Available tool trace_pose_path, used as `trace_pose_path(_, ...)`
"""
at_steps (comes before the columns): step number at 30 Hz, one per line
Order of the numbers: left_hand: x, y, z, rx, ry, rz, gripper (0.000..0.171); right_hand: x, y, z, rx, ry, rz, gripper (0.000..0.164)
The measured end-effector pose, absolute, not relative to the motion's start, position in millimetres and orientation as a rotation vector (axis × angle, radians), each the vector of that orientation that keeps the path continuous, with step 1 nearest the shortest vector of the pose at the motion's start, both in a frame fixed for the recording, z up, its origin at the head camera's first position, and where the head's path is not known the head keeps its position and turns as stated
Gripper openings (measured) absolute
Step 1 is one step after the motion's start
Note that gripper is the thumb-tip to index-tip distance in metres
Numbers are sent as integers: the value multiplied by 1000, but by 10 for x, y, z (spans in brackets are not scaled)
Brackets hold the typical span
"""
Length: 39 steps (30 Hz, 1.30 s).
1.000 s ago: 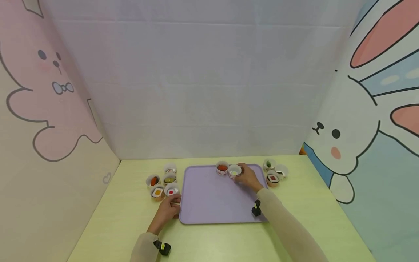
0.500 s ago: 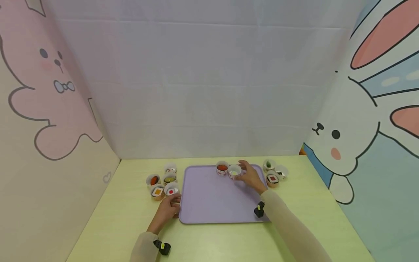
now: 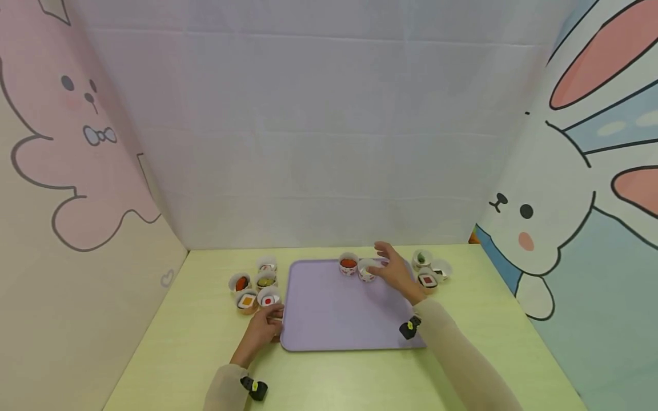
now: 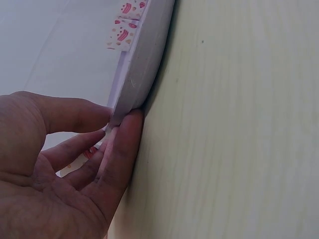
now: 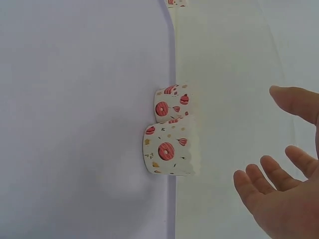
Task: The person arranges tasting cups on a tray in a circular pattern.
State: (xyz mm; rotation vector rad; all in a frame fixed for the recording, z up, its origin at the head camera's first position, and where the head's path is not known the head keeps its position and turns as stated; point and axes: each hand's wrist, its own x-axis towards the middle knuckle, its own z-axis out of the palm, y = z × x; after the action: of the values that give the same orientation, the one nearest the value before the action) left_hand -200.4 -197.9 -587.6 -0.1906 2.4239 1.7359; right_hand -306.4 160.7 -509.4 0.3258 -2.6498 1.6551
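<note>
A person's two bare hands, in beige sleeves, work around a flat lavender rectangular tray with rounded corners (image 3: 339, 319), set on a pale yellow-green, wood-grained surface (image 3: 329, 382). Picture the tray as a clock face, twelve at its far edge.

Just past eight o'clock, the left hand (image 3: 264, 326) has its grip pinched on the tray's rim, thumb above and a finger against the outer side. At about two o'clock, the right hand (image 3: 396, 273) has a loose grip, thumb and fingers spread apart; the right wrist view shows a gap between it and the cups.

Two small white paper cups with pink and red prints stand upright on the tray, side by side: a cup with orange-red contents (image 3: 348, 268) at twelve, and a cup with pale contents (image 3: 365, 274) between twelve and one, nearest the right hand.

Off the tray, between nine and ten, five filled white cups (image 3: 266, 282) cluster beside the left hand. Beyond two o'clock stand three more white cups (image 3: 428, 281).

A plain white backdrop (image 3: 329, 142) rises behind; a cartoon rabbit (image 3: 545, 228) decorates the wall toward two o'clock.
</note>
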Motion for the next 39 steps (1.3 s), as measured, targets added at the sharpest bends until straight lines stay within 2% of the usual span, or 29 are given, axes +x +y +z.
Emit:
trace_pose_path(10,-1978,-1969,-5882,-186,2426,1735,50,-2944,1728,-4866,325,-2593,1671,68)
trace_pose_path(18,-1983,-1973,-5908,-174,2441,1729,51,-2698,1774,-4477,390,-2525,1703,69)
trace_pose_path(28,-1990,-1971,-5910,-169,2448,1725,51,-2781,2035,-4649,353,-2509,1667,71)
trace_pose_path(39,-2003,-1975,-5898,-178,2446,1716,50,-2628,2345,-4543,278,-2505,1690,72)
